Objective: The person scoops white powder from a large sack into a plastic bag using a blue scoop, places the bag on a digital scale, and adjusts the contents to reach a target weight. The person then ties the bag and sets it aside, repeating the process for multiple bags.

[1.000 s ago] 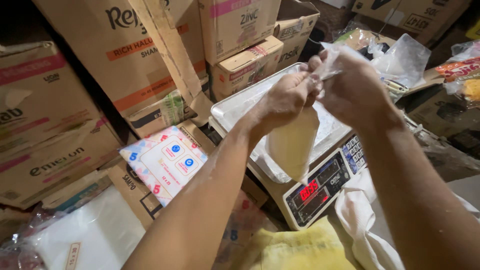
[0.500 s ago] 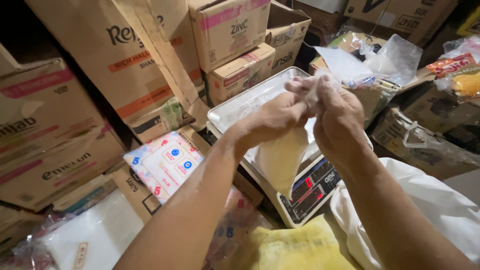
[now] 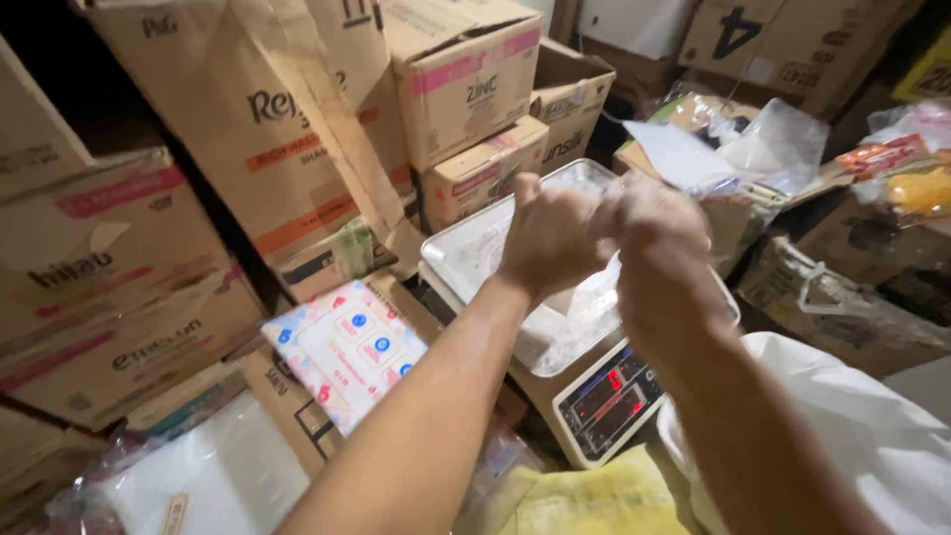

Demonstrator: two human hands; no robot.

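While both fists meet above the metal scale tray [image 3: 466, 248], the left hand [image 3: 551, 241] and right hand [image 3: 656, 238] clench the top of a clear plastic bag [image 3: 586, 309], which hangs over the tray. One digital scale [image 3: 606, 401] glows red. A blue-dotted white packet [image 3: 347, 349] lies left; stacked cardboard boxes [image 3: 297, 139] crowd behind.
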